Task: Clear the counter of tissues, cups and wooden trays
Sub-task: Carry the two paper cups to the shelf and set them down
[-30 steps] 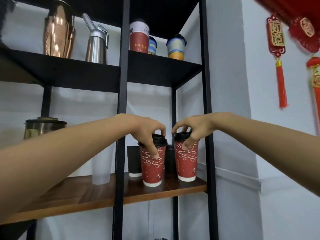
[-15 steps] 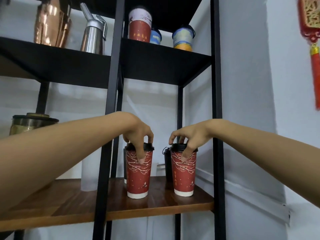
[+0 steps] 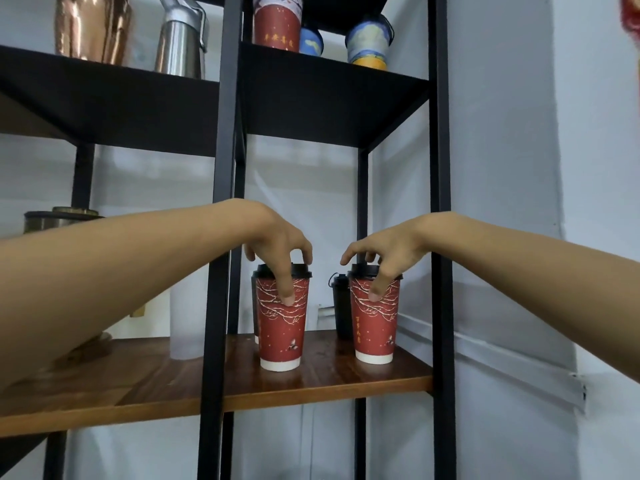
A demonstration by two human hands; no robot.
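Note:
Two red paper cups with black lids stand upright on a wooden shelf (image 3: 156,382). My left hand (image 3: 277,244) reaches down over the left red cup (image 3: 282,334), thumb pressed on its front and fingers curled over the lid rim. My right hand (image 3: 388,251) sits the same way on the right red cup (image 3: 375,330), thumb on its front, with the index finger lifted off the lid. Both cup bases rest on the wood, a hand's width apart.
A black lidded cup (image 3: 341,306) stands behind the right cup, and a frosted tumbler (image 3: 187,317) stands to the left. Black metal posts (image 3: 218,237) frame the shelf. The black shelf above holds patterned cups (image 3: 277,26), a steel dispenser (image 3: 180,39) and a copper jug (image 3: 90,26).
Both cups came down onto the wooden shelf and now stand further apart. My fingers have loosened a little on the lids, and the view has moved closer.

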